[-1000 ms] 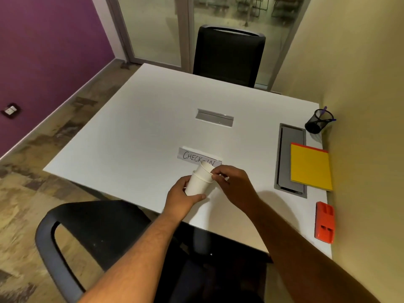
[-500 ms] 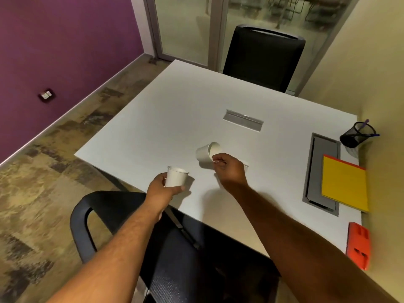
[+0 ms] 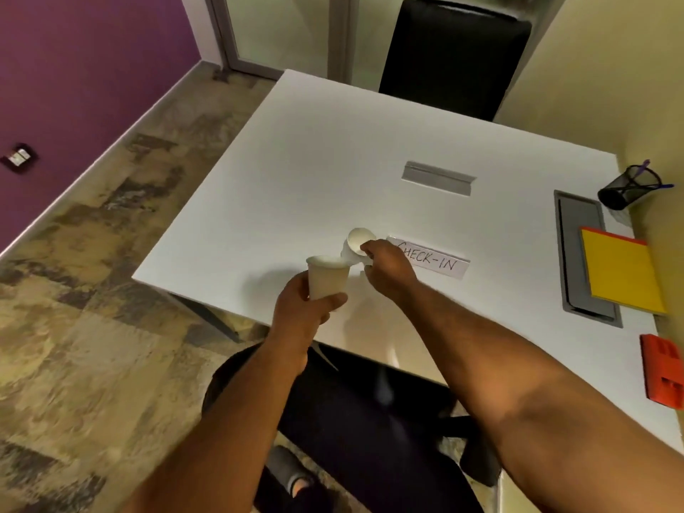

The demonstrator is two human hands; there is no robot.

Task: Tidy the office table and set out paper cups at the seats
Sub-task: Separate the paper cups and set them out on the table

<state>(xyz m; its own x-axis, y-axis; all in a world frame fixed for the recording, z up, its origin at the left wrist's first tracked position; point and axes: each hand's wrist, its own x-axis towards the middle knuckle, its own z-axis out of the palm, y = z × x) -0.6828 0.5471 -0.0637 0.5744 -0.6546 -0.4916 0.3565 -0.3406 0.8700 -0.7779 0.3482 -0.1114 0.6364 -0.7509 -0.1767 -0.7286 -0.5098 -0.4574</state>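
My left hand (image 3: 299, 316) grips a white paper cup (image 3: 327, 277), held upright over the near edge of the white table (image 3: 296, 187). Just beyond it, my right hand (image 3: 388, 270) pinches the rim of a second white paper cup (image 3: 356, 245), which is tilted with its mouth facing me above the table. The two cups are close together but apart. A white "CHECK-IN" sign (image 3: 438, 261) lies flat on the table right behind my right hand, partly covered by it.
A black chair (image 3: 451, 57) stands at the far side and another black chair (image 3: 370, 420) is below me. Along the right wall lie a yellow pad (image 3: 622, 272), an orange stapler (image 3: 662, 372), a mesh pen cup (image 3: 629, 187) and a grey cable tray (image 3: 581, 253).
The stacked cups were pulled apart, one into each hand. Since half a second ago my left hand has brought its cup up closer to the right hand's tilted cup.
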